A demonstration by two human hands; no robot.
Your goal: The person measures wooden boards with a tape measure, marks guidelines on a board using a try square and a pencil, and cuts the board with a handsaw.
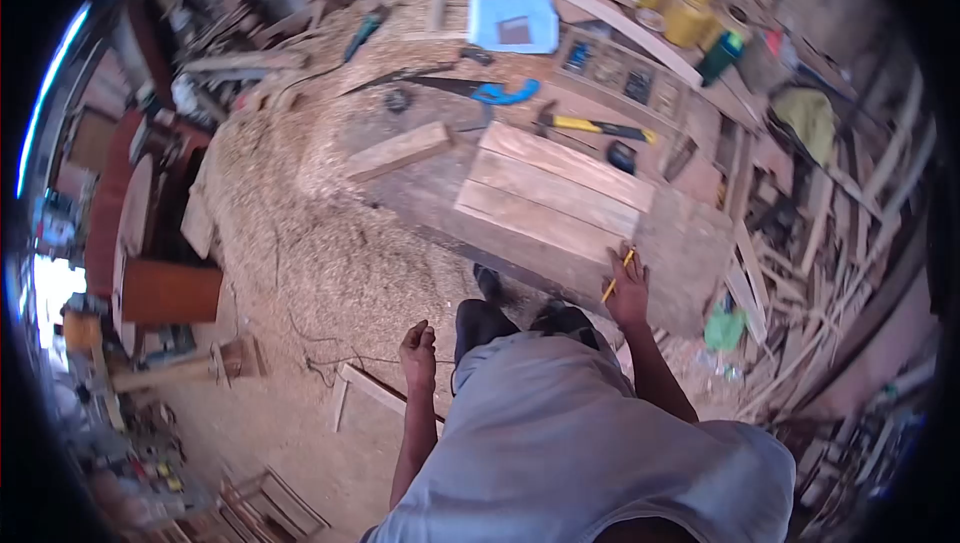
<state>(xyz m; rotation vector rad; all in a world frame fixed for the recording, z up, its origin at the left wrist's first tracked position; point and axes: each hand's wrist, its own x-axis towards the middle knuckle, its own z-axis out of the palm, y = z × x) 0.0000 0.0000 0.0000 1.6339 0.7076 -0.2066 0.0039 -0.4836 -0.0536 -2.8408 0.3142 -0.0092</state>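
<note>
Three light wooden boards (555,193) lie side by side on the low brown workbench (690,253). At their near right corner is my right hand (627,288), with a yellow pencil (618,275) held across its fingers. My left hand (418,351) hangs in the air left of my legs, its fingers curled; whether anything is in them is too small to tell. Behind the boards lies a hammer (600,127) with a yellow and black handle. A handsaw with a blue handle (506,93) rests farther back, left of the hammer.
A wood block (400,151) lies on the bench's left part. Behind the bench are a compartment tray (622,73), a blue sheet (513,21) and yellow containers (690,18). Sawdust (310,233) covers the floor at left, near an angled wood frame (370,386). Scrap sticks lie at right.
</note>
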